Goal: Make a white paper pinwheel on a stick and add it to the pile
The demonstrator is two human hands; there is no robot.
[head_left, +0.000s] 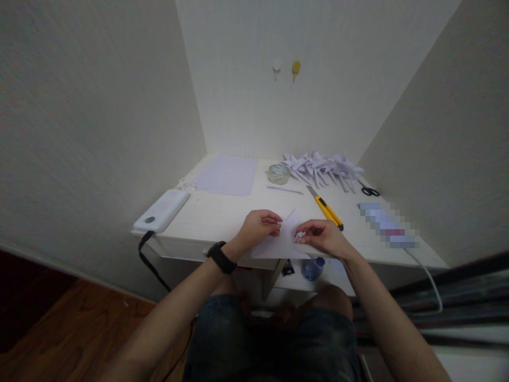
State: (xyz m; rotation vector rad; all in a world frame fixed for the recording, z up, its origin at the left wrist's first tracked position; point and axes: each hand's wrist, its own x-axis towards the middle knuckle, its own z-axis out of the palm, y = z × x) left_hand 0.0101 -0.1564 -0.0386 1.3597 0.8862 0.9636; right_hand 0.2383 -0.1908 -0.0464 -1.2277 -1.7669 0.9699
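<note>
A folded piece of white paper (274, 247) lies at the front edge of the desk, one corner pointing up. My left hand (260, 227), with a black watch on the wrist, is closed at the paper's left side, fingertips pinched together; what lies between them is too small to make out. On the other side, my right hand (323, 237) pinches a small crumpled white piece (301, 235) just above the paper. Beyond my right hand a yellow utility knife (326, 208) lies with its blade pointing away from me.
Folded paper pinwheels (324, 167) are heaped at the back right, beside a tape roll (278, 173) and scissors (369, 190). A thin paper stick (285, 189) and paper sheets (228, 175) lie behind. A white power bank (162, 210) sits left, a cabled phone (387, 225) right.
</note>
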